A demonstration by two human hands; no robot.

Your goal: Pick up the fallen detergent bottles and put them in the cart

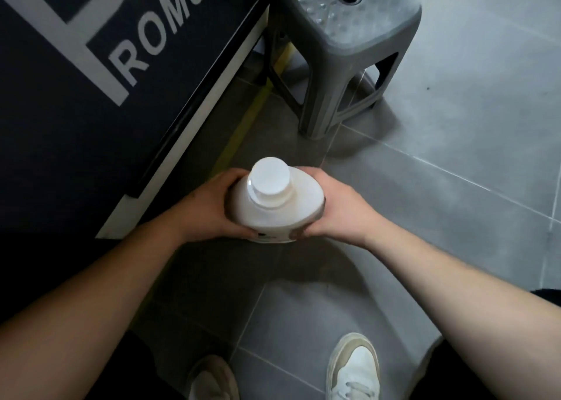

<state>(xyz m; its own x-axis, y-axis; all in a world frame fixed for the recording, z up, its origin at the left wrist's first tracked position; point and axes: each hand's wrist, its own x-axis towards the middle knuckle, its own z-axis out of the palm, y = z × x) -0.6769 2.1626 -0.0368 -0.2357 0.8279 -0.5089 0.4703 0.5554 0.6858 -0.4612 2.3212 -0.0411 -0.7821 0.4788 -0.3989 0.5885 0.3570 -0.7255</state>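
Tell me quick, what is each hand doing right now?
Left hand: grips the white detergent bottle.
Right hand: grips the same bottle from the opposite side.

Panel lettering: the dark panel (54,144) carries pale capital letters reading "ROMO", running up towards the top edge.
Panel initial: one much larger pale "P" stands just before them, so the word begins "PROMO".
Lettering cut-off: the letter after the last "O" is cropped and unreadable.
Bottle print: the detergent bottle (274,211) shows small dark marks low on its near face, too small to read.
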